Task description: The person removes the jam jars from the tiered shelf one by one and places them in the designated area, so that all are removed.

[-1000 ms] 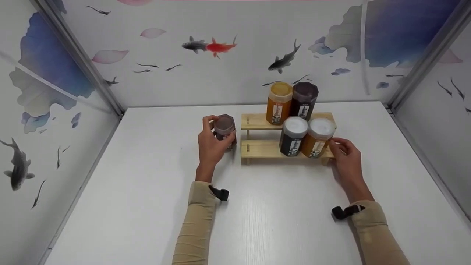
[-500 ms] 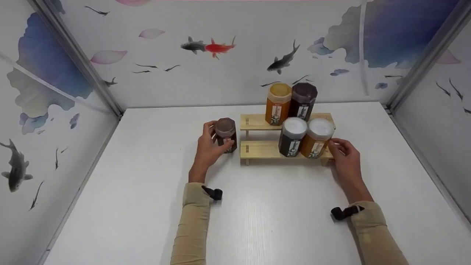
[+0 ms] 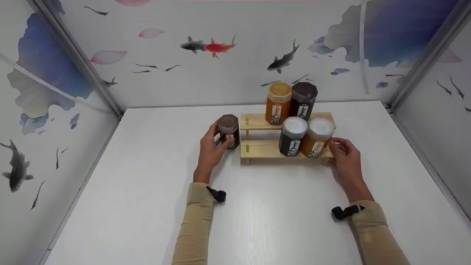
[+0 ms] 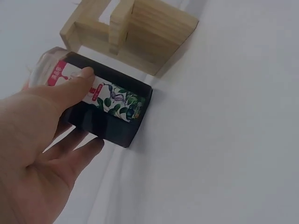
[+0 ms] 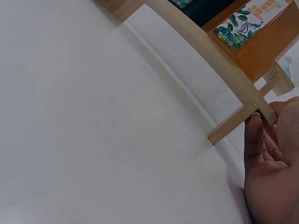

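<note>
1. On the white bench point(image 3: 147, 206), enclosed by walls printed with fish, stands a two-step wooden rack point(image 3: 257, 149). It bears four jars on its right half: an amber jar point(image 3: 278, 103) and a dark jar point(image 3: 303, 100) on the upper step, a black jar with a white lid point(image 3: 292, 136) and an orange jar with a white lid point(image 3: 317, 137) on the lower step.

2. The right hand point(image 3: 345, 159) rests at the rack's right end. In the right wrist view its fingertips point(image 5: 254, 122) touch the end of the lower step by the leg; the fingers lie fairly straight and grip nothing.

3. The left hand point(image 3: 211, 149) holds the small dark jar point(image 3: 229, 131) just beside the rack's left end. In the left wrist view the thumb point(image 4: 74, 86) lies across the label and the fingers curl round the far side, so the grip is closed on the body of the jar. Whether its base touches the bench cannot be told.

4. Handling judgement: the small jar looks rigid, faceted and filled, so moderately heavy for its size. Smooth walls and a glossy label may slip. The flat sides at mid-body, below the lid, offer the surest hold.
</note>
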The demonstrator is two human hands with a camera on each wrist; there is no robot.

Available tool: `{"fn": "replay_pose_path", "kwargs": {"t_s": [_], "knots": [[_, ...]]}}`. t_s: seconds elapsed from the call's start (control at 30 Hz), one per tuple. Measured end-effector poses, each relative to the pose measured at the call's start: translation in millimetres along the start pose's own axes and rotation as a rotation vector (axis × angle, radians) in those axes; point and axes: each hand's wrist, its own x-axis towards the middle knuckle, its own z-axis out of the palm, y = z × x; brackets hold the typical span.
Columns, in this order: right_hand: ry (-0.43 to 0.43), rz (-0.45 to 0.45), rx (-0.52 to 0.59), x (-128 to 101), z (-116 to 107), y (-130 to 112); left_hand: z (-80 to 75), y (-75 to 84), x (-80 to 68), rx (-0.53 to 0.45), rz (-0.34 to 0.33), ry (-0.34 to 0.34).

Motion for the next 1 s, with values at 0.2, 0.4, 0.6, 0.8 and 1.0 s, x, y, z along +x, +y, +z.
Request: {"fn": "replay_pose_path", "kwargs": {"t_s": [0.2, 0.4, 0.6, 0.8, 1.0], "knots": [[-0.003, 0.003, 0.046, -2, 2, -3, 9.3, 4.0, -0.3, 0.045, 0.017, 0.036], [0.005, -0.01, -0.019, -1, 2, -3, 10.8, 17.1, -2.0, 0.081, 0.013, 0.045], [0.009, -0.031, -0.071, -1, 0, 1, 18.7, 47.0, -0.5, 0.145, 0.12, 0.076], [0.01, -0.019, -0.058, 0, 0, 2, 54.7, 85.7, -7.4, 0.121, 0.274, 0.005], [-0.015, 0.015, 0.052, 0, 0, 0, 95.4, 101.6, -22.1, 0.058, 0.325, -0.233]]}}
